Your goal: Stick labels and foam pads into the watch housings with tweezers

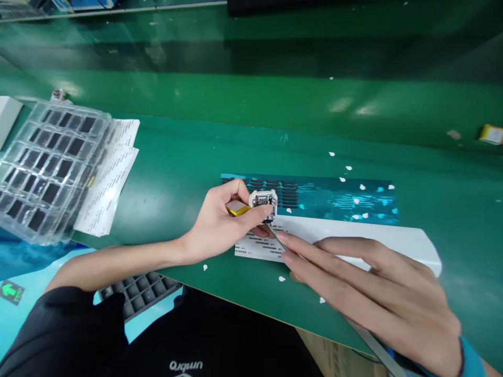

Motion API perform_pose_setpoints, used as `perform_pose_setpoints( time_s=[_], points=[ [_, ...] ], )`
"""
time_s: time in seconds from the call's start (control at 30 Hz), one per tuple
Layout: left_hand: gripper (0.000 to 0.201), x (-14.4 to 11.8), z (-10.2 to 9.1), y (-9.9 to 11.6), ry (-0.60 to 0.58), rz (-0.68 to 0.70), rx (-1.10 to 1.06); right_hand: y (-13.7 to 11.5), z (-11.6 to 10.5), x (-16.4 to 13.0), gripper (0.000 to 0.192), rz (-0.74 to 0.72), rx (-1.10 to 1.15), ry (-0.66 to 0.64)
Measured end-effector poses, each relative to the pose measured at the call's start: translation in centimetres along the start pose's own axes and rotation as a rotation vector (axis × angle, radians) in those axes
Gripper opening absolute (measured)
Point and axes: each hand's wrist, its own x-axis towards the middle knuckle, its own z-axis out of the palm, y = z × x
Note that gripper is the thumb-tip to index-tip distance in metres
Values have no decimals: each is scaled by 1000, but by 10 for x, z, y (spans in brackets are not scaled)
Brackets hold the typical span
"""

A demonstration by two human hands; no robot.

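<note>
black sleeve (58, 324) on left arm, blue wristband (469, 358) on right.

1. Bench (251, 131): green surface, the landmark for all items below.
2. Clear blister tray (51, 167): at the bench's left end, its pockets holding dark square parts.
3. Printed label sheets (113, 173): just beside the tray's right edge, partly under it.
4. Blue patterned sheet (334, 196): mid-bench.
5. White paper scraps (348, 168): scattered around that sheet.
6. Yellow object (491, 134): far right of the bench.
7. Dark grid tray (137, 293): below the bench's near edge.

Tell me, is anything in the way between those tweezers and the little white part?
Nothing visible. The tweezers in the right hand reach straight to the white part, pinched in the left hand fingers.
</note>
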Motion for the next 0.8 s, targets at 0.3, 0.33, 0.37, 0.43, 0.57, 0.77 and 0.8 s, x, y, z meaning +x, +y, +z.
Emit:
perform_pose_setpoints(
  time_s=[0.3, 0.33, 0.37, 0.43, 0.57, 0.77, 0.8],
  points=[
    [39, 3, -1, 0, 7, 48, 8, -8, -13, 0, 63, 241, 164, -22],
    [38, 2, -1, 1, 6, 45, 14, -9, -15, 0, 63, 255, 172, -17],
    [38, 2, -1, 1, 8, 44, 17, -10, -16, 1, 64, 250, 160, -13],
    [40, 0, 0, 2, 12, 46, 10, -10, -16, 3, 68, 208, 119, -23],
    [43, -1, 0, 1, 6, 41, -30, -10, -11, 6, 71, 169, 95, -38],
    [35, -1, -1, -5, 16, 40, -19, -10, -9, 10, 77, 208, 87, -34],
    [33, -1, -1, -5, 15, 41, -12, -10, -9, 11, 78, 208, 81, -33]
  ],
)
